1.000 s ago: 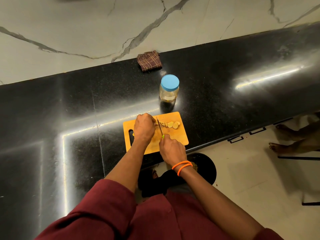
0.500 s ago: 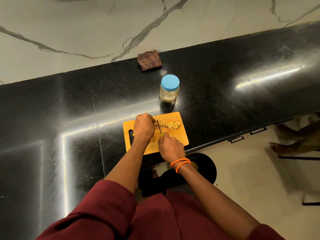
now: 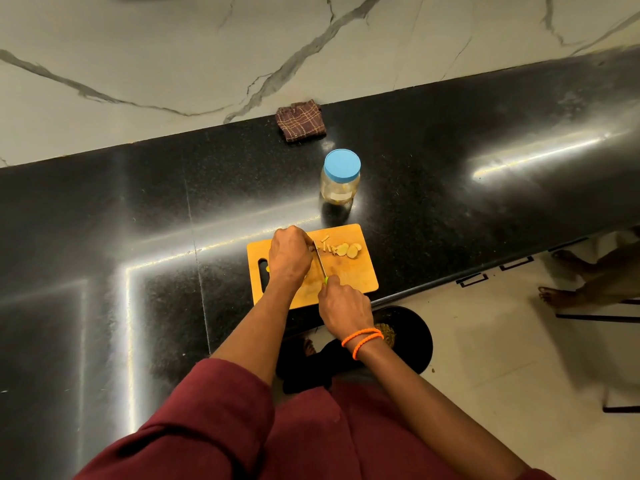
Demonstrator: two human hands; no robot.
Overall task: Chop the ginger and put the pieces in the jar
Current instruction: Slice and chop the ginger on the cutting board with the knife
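An orange cutting board (image 3: 356, 278) lies on the black counter near its front edge. Several pale ginger slices (image 3: 344, 250) lie at the board's far right. My left hand (image 3: 290, 255) is curled over the uncut ginger, which it hides almost fully. My right hand (image 3: 344, 308) grips the green handle of a small knife (image 3: 320, 263); its blade runs up to my left fingertips. A clear jar (image 3: 340, 181) with a blue lid screwed on stands just beyond the board.
A folded brown checked cloth (image 3: 300, 121) lies at the counter's back edge against the marble wall. A black round bin (image 3: 412, 337) sits on the floor below the counter edge. Another person's bare feet (image 3: 557, 296) show at the right.
My right hand has shifted slightly back and forth with the knife blade beside my left fingers. A few more cut pieces lie at the far side of the board. The jar has not moved.
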